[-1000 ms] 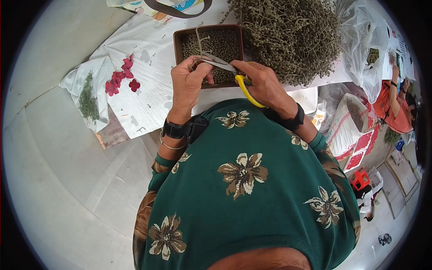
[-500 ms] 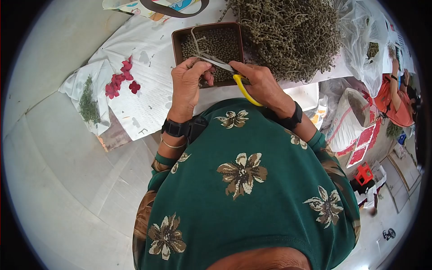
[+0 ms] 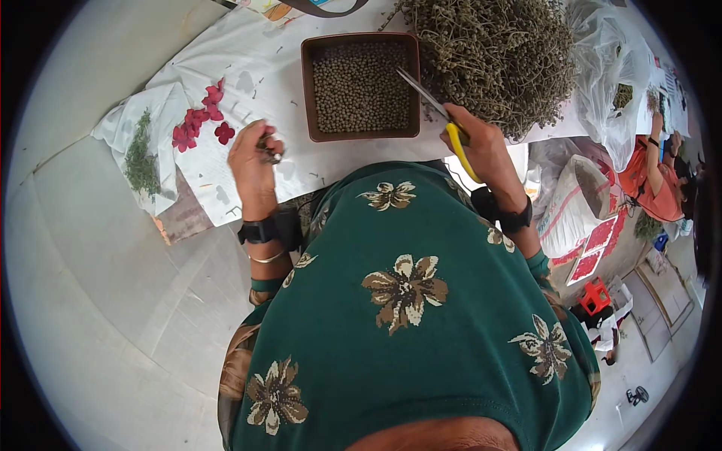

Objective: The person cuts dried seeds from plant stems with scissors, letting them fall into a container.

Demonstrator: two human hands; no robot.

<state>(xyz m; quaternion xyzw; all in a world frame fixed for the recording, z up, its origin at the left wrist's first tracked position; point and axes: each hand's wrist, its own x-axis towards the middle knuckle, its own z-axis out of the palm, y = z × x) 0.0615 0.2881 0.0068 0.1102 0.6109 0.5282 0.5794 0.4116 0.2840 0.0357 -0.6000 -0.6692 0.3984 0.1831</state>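
Observation:
My left hand (image 3: 254,161) is left of the square brown box, its fingers curled round small dark stem pieces (image 3: 268,144). In my right hand (image 3: 485,150) are scissors with yellow handles (image 3: 460,150); their closed-looking blades point up and left over the box's right rim. The brown box (image 3: 363,136) holds many small round grey-green pods (image 3: 359,89). A large heap of dried stems with pods (image 3: 492,60) lies right of the box, close to my right hand.
Red flowers (image 3: 197,124) and a green sprig (image 3: 141,158) lie on the white cloth (image 3: 278,83) at the left. Clear plastic bags (image 3: 613,75) and a white sack (image 3: 575,210) are at the right. Beyond them is a person in orange (image 3: 662,177).
My left hand has moved away from the box to the left with stem pieces. The scissors have moved right with my right hand, off the stem that stood over the box.

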